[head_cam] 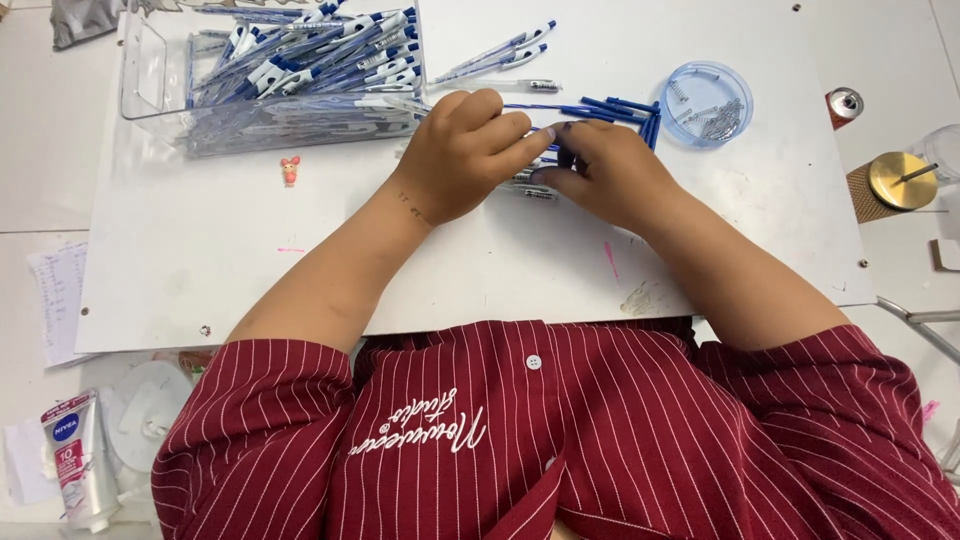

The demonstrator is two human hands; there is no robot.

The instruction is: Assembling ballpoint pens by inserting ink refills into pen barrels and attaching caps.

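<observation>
one clear bin [145,75], one round dish [672,82], two hands [540,160]

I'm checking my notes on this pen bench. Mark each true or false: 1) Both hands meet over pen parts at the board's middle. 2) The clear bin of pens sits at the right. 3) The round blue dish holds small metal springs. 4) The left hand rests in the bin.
1) True: the left hand and right hand meet over pen parts.
2) False: the clear bin is upper left.
3) True: the blue dish holds small metal pieces, seemingly springs.
4) False: it is on the white board.
</observation>
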